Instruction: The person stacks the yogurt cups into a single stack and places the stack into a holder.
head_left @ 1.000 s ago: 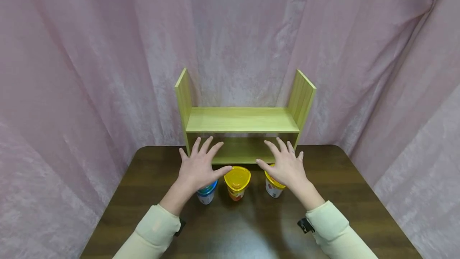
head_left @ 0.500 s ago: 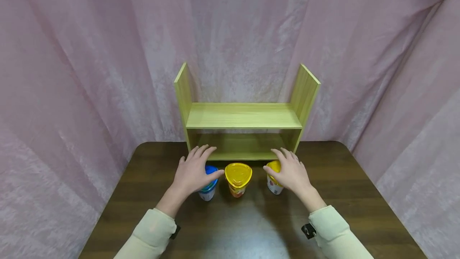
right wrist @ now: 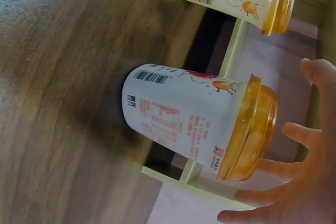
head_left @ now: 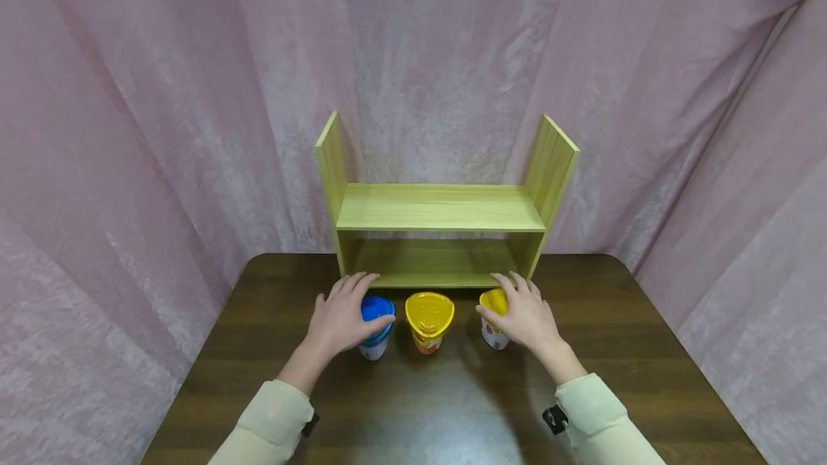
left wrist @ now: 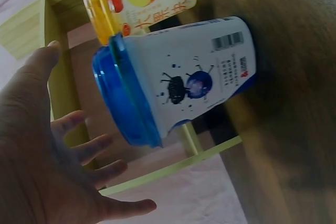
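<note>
My left hand point(head_left: 339, 316) spreads its fingers over a blue-lidded yogurt cup point(left wrist: 184, 77), thumb and fingers on either side of the lid in the head view. In the left wrist view a gap shows between palm and lid. My right hand point(head_left: 526, 313) hovers likewise at a yellow-lidded yogurt cup point(right wrist: 178, 114) on the right, fingers spread around its lid and apart from it. Midway between the hands stands another yellow-lidded cup point(head_left: 429, 314) with fruit pictures. All three cups stand upright on the table, and neither hand holds anything.
A light wooden two-tier shelf point(head_left: 439, 208) stands behind the cups at the back of the dark wooden table point(head_left: 426, 407). Pink curtains point(head_left: 194, 92) hang behind and at both sides.
Both hands have come lower and nearer to the two outer cups, their fingers less widely spread. The blue lid shows more fully now. The cups stay where they stood.
</note>
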Demonstrator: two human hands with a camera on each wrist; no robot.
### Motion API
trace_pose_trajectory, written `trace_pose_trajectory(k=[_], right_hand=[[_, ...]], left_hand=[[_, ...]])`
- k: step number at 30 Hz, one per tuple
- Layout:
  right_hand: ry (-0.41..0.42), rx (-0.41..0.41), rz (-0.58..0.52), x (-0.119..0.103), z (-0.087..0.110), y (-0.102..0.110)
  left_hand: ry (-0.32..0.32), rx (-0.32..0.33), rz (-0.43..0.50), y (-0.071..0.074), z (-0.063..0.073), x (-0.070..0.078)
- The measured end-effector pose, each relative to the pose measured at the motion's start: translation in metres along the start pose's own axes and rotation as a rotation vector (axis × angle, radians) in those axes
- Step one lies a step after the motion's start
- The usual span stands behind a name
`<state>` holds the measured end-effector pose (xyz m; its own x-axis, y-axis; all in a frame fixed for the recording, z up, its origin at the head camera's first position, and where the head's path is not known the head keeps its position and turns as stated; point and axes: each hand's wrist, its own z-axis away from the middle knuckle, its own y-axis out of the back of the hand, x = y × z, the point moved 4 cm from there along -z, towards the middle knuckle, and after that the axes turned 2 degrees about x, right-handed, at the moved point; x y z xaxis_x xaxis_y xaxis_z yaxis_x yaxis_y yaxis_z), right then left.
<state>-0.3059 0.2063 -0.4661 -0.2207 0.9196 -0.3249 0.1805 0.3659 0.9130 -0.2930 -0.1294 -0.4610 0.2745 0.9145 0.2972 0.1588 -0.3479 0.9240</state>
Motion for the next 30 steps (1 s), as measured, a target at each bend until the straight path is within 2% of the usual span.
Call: trace_pose_trajectory(k=[11, 21, 30], right_hand=[[-0.012, -0.021, -0.019, 0.007, 0.001, -0.008], [-0.005, -0.023, -0.001, 0.010, 0.000, -0.012], [-0.016, -0.055, -0.002, 0.012, 0.000, -0.014]], left_hand=[[0.032, -0.027, 0.039, -0.013, 0.003, -0.009], [0.086, -0.114, 0.072, -0.027, 0.005, -0.016], [0.111, -0.138, 0.122, -0.032, 0.007, -0.020]])
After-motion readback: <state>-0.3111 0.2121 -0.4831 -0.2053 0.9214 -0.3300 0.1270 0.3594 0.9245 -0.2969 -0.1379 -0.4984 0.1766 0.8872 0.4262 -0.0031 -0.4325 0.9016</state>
